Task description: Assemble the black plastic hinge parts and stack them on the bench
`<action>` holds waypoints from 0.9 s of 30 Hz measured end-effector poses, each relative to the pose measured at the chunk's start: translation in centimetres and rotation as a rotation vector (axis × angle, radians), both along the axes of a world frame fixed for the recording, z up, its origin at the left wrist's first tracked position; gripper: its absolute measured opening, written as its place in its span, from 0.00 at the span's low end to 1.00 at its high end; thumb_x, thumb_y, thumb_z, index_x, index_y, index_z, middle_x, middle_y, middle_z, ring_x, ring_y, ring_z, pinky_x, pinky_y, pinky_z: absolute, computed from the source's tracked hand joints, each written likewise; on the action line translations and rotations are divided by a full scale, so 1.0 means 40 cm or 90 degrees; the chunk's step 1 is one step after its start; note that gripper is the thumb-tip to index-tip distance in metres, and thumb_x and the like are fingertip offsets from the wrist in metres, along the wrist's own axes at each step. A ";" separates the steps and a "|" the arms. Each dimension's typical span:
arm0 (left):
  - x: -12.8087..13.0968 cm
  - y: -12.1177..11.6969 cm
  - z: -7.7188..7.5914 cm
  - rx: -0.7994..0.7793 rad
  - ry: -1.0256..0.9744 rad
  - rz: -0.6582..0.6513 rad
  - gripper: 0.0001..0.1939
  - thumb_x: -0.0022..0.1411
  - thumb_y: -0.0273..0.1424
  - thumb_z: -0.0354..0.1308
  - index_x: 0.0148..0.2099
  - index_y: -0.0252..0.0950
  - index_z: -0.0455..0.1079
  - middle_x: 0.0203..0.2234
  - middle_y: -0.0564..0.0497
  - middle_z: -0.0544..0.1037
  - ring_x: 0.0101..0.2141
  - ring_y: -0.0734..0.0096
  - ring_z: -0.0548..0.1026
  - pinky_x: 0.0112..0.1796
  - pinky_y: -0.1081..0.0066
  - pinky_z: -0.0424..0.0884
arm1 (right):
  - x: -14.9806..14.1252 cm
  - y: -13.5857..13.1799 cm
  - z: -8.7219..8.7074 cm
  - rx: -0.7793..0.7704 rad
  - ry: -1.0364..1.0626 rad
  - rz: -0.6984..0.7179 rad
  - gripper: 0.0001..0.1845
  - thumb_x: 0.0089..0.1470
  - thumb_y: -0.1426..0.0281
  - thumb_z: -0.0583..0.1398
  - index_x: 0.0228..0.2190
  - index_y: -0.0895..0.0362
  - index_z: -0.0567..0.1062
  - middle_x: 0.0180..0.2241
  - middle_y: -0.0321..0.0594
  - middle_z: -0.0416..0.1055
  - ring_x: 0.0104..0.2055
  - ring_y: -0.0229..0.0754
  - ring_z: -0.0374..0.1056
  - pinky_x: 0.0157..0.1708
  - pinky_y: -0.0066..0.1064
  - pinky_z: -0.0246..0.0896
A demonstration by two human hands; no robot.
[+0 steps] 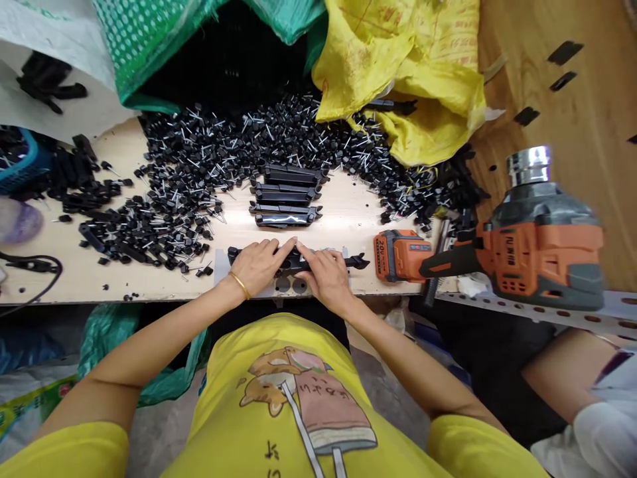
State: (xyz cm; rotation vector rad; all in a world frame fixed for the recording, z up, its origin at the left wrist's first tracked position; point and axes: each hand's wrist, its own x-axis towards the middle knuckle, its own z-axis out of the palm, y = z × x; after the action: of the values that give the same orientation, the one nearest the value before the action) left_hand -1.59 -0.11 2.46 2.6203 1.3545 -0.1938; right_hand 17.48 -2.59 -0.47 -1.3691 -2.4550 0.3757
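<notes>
A long black plastic part (355, 261) lies crosswise at the front edge of the bench, its forked end sticking out to the right. My left hand (259, 265) grips its left half from above, fingers bent over it. On its right half, my right hand (326, 275) is closed in the same way, and the two thumbs and index fingers nearly meet at the middle. Some of the part is hidden beneath my fingers. Just beyond my hands, several similar black parts (287, 196) are stacked in a row.
Heaps of small black pieces with metal pins (199, 153) surround the stacked parts. An orange cordless power tool (527, 245) lies at right. At the back are a green bag (144, 46) and a yellow sack (403, 60). A blue basket (30, 169) stands left; another person's arm (562, 372) shows lower right.
</notes>
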 end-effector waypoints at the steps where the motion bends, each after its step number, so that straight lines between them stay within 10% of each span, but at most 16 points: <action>1: -0.003 0.001 0.002 -0.017 -0.001 0.000 0.30 0.61 0.28 0.52 0.65 0.34 0.52 0.37 0.43 0.73 0.38 0.60 0.74 0.36 0.67 0.67 | -0.001 0.004 0.004 0.000 -0.006 0.019 0.26 0.62 0.63 0.50 0.57 0.62 0.61 0.36 0.45 0.72 0.38 0.44 0.64 0.42 0.35 0.52; 9: -0.072 0.000 0.010 -0.072 -0.044 -0.058 0.34 0.59 0.42 0.54 0.65 0.40 0.52 0.35 0.46 0.75 0.32 0.62 0.76 0.31 0.70 0.68 | 0.054 0.014 0.067 -0.072 -0.102 0.144 0.24 0.60 0.55 0.50 0.44 0.63 0.69 0.29 0.46 0.73 0.28 0.43 0.66 0.31 0.31 0.54; 13: -0.081 -0.030 0.024 -0.176 -0.326 -0.083 0.32 0.55 0.43 0.55 0.61 0.42 0.60 0.29 0.50 0.77 0.26 0.69 0.75 0.27 0.73 0.69 | 0.075 -0.009 0.126 -0.280 -0.017 0.141 0.24 0.56 0.50 0.53 0.26 0.59 0.69 0.15 0.32 0.60 0.16 0.33 0.53 0.21 0.25 0.43; 18: -0.023 -0.141 0.060 -0.272 -0.778 0.110 0.27 0.52 0.45 0.59 0.52 0.39 0.70 0.37 0.46 0.80 0.30 0.65 0.78 0.32 0.70 0.74 | 0.039 -0.055 0.189 -0.549 0.364 0.073 0.25 0.50 0.49 0.56 0.18 0.56 0.59 0.16 0.28 0.50 0.18 0.28 0.45 0.18 0.22 0.40; 27: -0.017 -0.185 0.082 -0.341 -0.817 0.313 0.28 0.52 0.52 0.58 0.47 0.37 0.75 0.44 0.41 0.77 0.48 0.52 0.74 0.50 0.57 0.70 | -0.029 -0.110 0.175 -0.674 0.527 -0.088 0.27 0.47 0.47 0.58 0.17 0.56 0.58 0.18 0.29 0.46 0.22 0.29 0.42 0.20 0.24 0.37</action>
State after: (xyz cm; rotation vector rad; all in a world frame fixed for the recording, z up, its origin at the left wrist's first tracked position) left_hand -2.27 -7.49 5.75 1.3319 1.0944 0.8878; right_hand 16.30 -6.99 6.52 -1.2482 -1.4217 1.9200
